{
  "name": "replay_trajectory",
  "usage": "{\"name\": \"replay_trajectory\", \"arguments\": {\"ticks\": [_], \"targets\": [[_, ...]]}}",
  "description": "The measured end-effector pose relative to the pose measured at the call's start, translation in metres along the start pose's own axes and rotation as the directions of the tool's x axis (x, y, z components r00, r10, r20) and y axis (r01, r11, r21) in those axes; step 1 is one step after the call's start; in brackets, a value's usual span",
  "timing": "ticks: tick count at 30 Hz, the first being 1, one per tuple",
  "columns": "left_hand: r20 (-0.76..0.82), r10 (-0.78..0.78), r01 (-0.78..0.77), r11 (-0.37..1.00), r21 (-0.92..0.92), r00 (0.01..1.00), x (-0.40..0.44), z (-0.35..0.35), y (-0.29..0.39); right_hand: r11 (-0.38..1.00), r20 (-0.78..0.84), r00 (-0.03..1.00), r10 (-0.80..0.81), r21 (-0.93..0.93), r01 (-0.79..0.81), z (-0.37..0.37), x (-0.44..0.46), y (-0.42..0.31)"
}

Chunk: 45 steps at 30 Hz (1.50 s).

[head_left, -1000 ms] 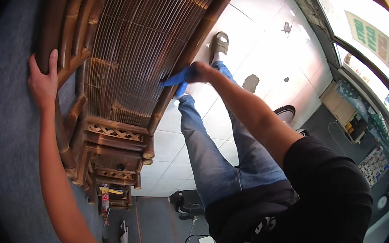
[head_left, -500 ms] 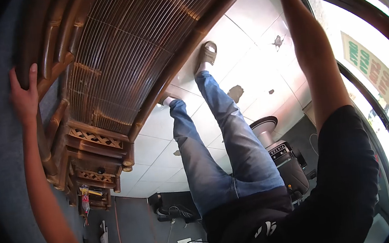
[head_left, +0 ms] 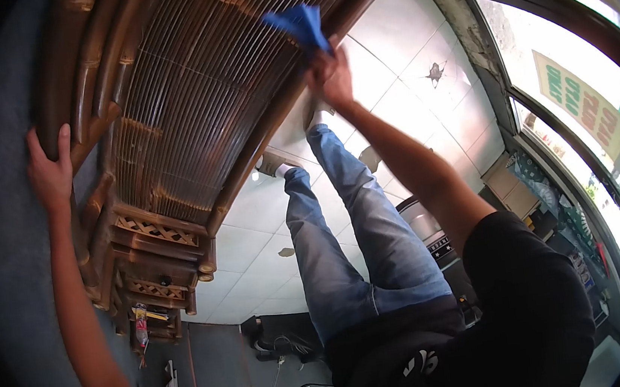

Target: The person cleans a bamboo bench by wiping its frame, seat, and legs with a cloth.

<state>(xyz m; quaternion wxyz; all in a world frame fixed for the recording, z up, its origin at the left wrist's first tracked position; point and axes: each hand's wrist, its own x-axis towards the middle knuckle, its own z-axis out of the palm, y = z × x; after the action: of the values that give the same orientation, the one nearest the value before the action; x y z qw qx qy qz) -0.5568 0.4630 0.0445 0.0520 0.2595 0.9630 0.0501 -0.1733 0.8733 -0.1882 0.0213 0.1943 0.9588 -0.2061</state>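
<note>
So the left hand [head_left: 51, 171] is up on a thick, dark brown bamboo rail [head_left: 60, 76] at the edge of a big brown bamboo desk [head_left: 193, 92] with a thin-slatted top. Its visible fingers are spread fairly wide, one on each side of the rail; the rest are hidden, so can't tell you how tight that grip is.

Right hand [head_left: 332, 81] has a bright blue cloth [head_left: 301, 24], fingers closed around its lower end, though they're kinda blurry. The loose part fans out over the slats, near the thick front edge pole. Can't tell whether the cloth actually touches the slats or is just above them.

There's a crisscross lattice panel [head_left: 155, 229] at the near end of the desk, and a smaller bamboo piece [head_left: 155, 289] just past that, with a colorful packet [head_left: 141, 324] on or against it, too small to make out properly.

The person's in faded blue jeans [head_left: 328, 256] and a black T-shirt [head_left: 516, 285], feet on a pale tiled floor [head_left: 253, 264] right beside the desk. The floor has a dark, jagged patch [head_left: 436, 73] off past the right hand. Big dark-framed windows [head_left: 537, 56] on the right side, with a pale lettered poster [head_left: 588, 104] on or behind the glass.
</note>
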Motion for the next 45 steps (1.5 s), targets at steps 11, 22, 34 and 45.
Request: {"name": "replay_trajectory", "arguments": {"ticks": [11,22,34,45], "targets": [[0.030,-0.061,0.060,0.998,0.031,0.998,-0.005,0.000,-0.001,0.729,0.339,0.728,-0.595,-0.154,0.667,-0.055,0.050,0.109],[0.048,-0.101,0.102,0.994,-0.026,0.994,-0.004,0.001,0.000,0.751,-0.252,0.745,0.618,-0.090,-0.654,-0.088,0.183,0.262],[0.033,-0.067,0.067,0.998,-0.002,0.997,-0.002,-0.002,0.007,-0.056,0.426,0.352,0.834,0.698,-0.714,0.067,0.074,0.160],[0.027,-0.076,0.076,0.997,0.008,0.997,-0.002,-0.003,0.010,0.048,0.952,0.306,0.007,0.305,-0.951,0.142,-0.158,-0.051]]}}
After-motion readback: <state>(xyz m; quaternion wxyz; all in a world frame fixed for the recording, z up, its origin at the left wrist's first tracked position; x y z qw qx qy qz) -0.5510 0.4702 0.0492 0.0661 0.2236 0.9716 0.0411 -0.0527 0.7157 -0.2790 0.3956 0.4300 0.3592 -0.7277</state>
